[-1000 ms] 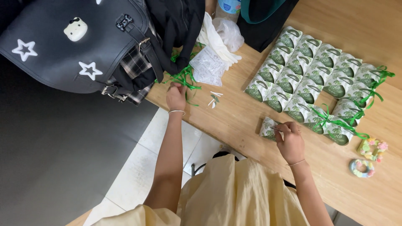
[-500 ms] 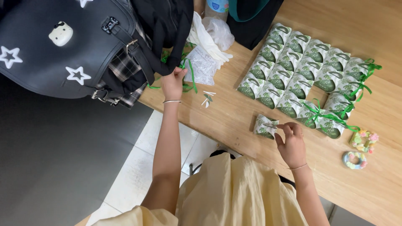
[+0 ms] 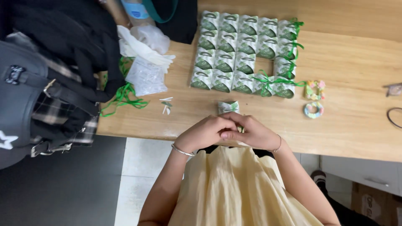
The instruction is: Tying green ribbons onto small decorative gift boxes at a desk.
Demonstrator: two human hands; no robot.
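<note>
Here, hands: the left hand (image 3: 204,133) and right hand (image 3: 251,132) meet at the near edge of the table (image 3: 356,125), fingers folded together over a small green and white packet (image 3: 228,107).
Grip: both hands are clenched about the packet's near end; only its far end shows beyond the fingers.
Packet: it lies on the table just short of the rows, apart from them.
Rows: green and white packets (image 3: 234,50) stand packed in a block farther back, with one gap on the right side; a green ribbon (image 3: 278,80) is tied across the right-hand ones.
Left side: a clear plastic bag (image 3: 146,76) and loose green ribbon (image 3: 123,97) lie near the table's left edge, with small white scraps (image 3: 166,105) between them and the hands.
Bag: a dark backpack (image 3: 37,96) and black cloth overhang the left edge.
Right side: two small pastel rings (image 3: 314,100) lie beside the rows; bare wood runs beyond them.
Near edge: the hands rest right on it, above a pale yellow garment (image 3: 234,188).
</note>
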